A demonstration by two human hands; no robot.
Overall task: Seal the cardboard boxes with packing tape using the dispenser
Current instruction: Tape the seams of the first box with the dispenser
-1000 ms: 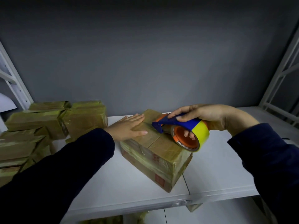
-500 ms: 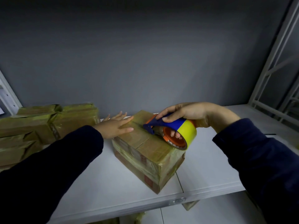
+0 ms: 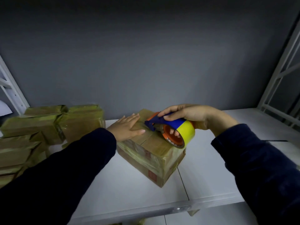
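Note:
A taped cardboard box (image 3: 152, 153) sits cornerwise on the white shelf (image 3: 133, 195). My left hand (image 3: 128, 129) lies flat on the box's top at its far left, fingers spread, pressing down. My right hand (image 3: 186, 114) grips the tape dispenser (image 3: 175, 130), a blue handle with an orange core and a yellow tape roll. The dispenser rests on the box's top near its right edge, with its blue nose pointing left toward my left hand's fingertips. Fingers of my right hand pass through the orange core.
Several taped boxes (image 3: 48, 124) are stacked at the left of the shelf, against the grey wall. White rack uprights stand at the far left (image 3: 11, 95) and far right (image 3: 279, 75). Bare shelf surface lies to the right of the box.
My right hand and the dispenser stay on the box top near its right edge. My left hand has settled flatter on the box. The view has shifted a little between frames.

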